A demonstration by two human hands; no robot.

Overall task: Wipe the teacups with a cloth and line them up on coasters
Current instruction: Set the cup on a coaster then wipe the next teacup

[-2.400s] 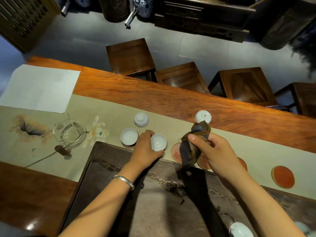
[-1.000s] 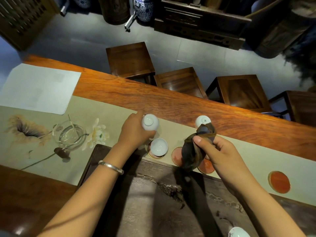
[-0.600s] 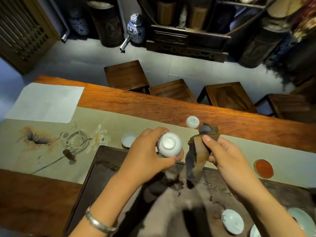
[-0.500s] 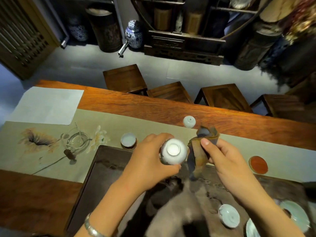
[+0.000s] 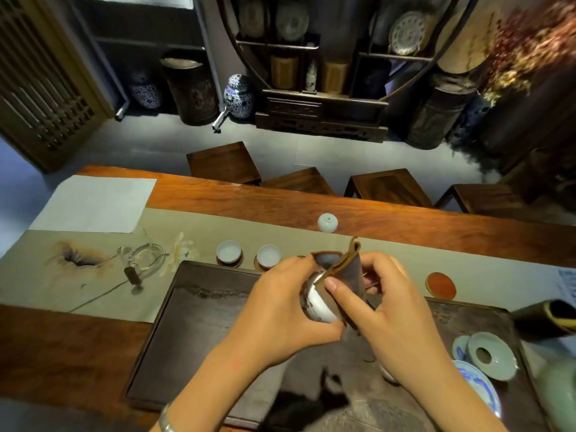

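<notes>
My left hand grips a small white teacup above the dark tea tray. My right hand presses a brown cloth against the cup, the thumb on the fold. Two white teacups sit upright on coasters on the runner, one at the left and one beside it. Another teacup rests upside down farther back. An orange-red coaster lies bare to the right. Other coasters are hidden behind my hands.
A glass pitcher stands on the painted runner at left, with a white sheet behind it. Celadon and blue-white dishes lie at the tray's right end. Wooden stools line the table's far side.
My left hand set one cup on a coaster, picked up an upside-down cup and brought it over the tray. The cloth in my right hand now wraps against that cup. The camera tilted up.
</notes>
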